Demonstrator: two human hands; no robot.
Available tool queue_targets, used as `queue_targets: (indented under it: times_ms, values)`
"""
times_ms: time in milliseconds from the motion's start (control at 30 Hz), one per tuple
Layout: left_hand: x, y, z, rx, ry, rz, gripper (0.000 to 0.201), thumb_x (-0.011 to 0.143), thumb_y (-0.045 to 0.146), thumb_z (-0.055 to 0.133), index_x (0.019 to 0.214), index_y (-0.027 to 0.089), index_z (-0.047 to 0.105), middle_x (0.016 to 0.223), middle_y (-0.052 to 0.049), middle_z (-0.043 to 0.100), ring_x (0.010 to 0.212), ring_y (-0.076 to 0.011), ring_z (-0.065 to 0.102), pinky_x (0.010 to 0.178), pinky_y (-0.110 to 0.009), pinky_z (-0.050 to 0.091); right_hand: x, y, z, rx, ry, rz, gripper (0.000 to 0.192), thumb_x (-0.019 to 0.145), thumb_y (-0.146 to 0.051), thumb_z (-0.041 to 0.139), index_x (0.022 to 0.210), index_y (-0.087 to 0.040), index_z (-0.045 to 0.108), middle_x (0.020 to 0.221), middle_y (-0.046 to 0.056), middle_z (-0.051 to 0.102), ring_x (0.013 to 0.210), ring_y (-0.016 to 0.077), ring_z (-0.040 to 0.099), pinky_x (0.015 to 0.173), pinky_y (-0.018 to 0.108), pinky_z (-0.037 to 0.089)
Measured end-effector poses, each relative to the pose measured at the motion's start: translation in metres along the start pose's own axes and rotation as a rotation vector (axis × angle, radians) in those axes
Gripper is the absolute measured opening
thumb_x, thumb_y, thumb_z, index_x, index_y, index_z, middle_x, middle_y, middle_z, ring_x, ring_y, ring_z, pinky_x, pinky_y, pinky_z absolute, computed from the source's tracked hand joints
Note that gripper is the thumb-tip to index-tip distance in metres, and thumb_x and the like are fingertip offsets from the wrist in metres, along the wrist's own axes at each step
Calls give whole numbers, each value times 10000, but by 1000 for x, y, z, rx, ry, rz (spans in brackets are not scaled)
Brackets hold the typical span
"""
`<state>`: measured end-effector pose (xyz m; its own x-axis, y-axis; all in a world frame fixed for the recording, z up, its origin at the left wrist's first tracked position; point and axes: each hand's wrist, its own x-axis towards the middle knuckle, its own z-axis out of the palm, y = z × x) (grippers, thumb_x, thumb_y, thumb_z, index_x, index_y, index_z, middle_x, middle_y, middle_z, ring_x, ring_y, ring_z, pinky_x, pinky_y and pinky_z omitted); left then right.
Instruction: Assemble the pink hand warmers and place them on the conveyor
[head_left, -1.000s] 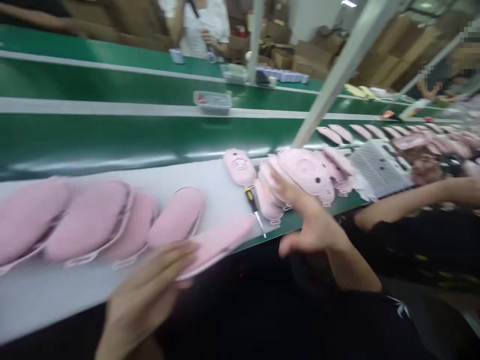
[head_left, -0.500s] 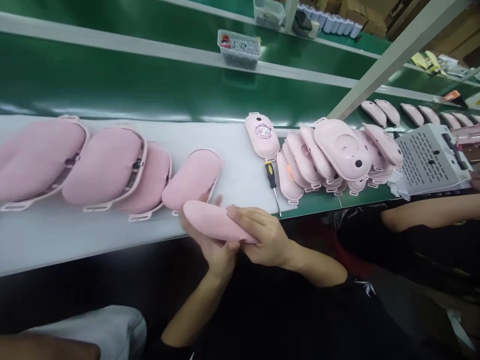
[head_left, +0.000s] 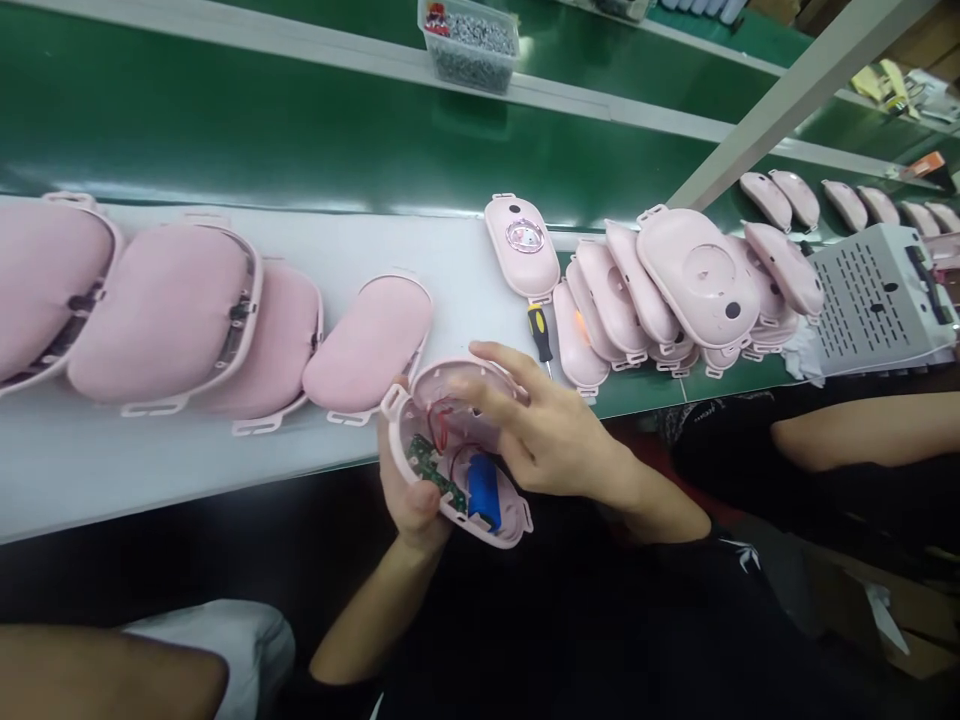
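A pink case (head_left: 472,430), its two halves parted, is held above the near edge of a workbench, its inside turned upward. The lower half is gripped by the left hand (head_left: 409,505), the thumb laid over the rim beside a green circuit board (head_left: 429,462) and the fingers largely hidden behind the shell. The raised upper half (head_left: 454,373) is touched by the right hand (head_left: 555,430), whose fingers are stretched over its inner side; whether it is firmly grasped there cannot be told. A blue cylinder (head_left: 484,490) is seated next to the board, and red wires (head_left: 442,425) are strung between the halves.

To the left, four rounded pink cases (head_left: 165,310) are lined up on a white mat (head_left: 352,235), the nearest one set just beside the case in hand. Beyond the right hand, a yellow-and-black screwdriver (head_left: 538,330) is placed below a pink shell with an oval badge (head_left: 523,240), and more pink shells (head_left: 697,280) are heaped at its right. A perforated grey box (head_left: 862,300) is stationed past the heap, near which the bare arm of another person (head_left: 862,430) is seen. Small metal pieces are held in a clear tub (head_left: 472,55) on a ledge at the back
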<state>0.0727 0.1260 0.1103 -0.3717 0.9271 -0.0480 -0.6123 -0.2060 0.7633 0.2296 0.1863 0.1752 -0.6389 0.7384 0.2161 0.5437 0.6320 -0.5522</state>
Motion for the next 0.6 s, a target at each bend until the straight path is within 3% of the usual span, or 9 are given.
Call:
queue_targets:
  times_ms: [67,167,333,400,500,600]
  values:
    - [-2,-3,0,11,-48,-5,781,750,631,953,1430,311,743,1423,-104,768,1388,-420,718,1232,-583,594,4,-7,8,-197,51,-57,653,1061,-127,572,1670,-361,540,1836,88,419,1365,281,673,946,399,688]
    - [-4,-4,-2,11,-86,-32,785,754,597,962,1458,334,736,1437,-97,767,1378,-421,728,1249,-601,580,9,-12,19,-385,141,-88,617,1037,-162,607,1611,-388,615,1809,48,471,1229,308,646,782,384,651]
    - [-3,2,-7,-32,-68,-122,845,710,644,956,1472,369,717,1440,-74,769,1379,-413,719,1233,-583,602,11,-9,25,-346,136,-152,293,1046,-206,621,1276,-280,786,1748,45,556,1402,343,547,951,438,637]
    - [-2,3,-8,-19,-77,-148,818,712,657,945,1446,373,728,1433,-66,767,1384,-418,709,1227,-595,607,10,-8,24,-339,124,-203,218,1075,-221,601,1153,-270,798,1701,25,611,1445,334,526,941,433,626]
    - [-1,2,-9,-9,-104,-193,771,717,680,940,1386,344,753,1420,-72,756,1427,-432,669,1233,-609,595,11,-9,22,-376,106,-231,231,1112,-207,566,1160,-240,790,1668,42,644,1403,291,549,890,393,614]
    - [0,-2,-10,-5,-89,-161,810,698,705,940,1393,341,738,1424,-66,740,1437,-414,651,1235,-576,593,11,-10,20,-416,119,-213,255,1135,-174,548,1267,-201,765,1651,73,660,1195,225,618,821,342,604]
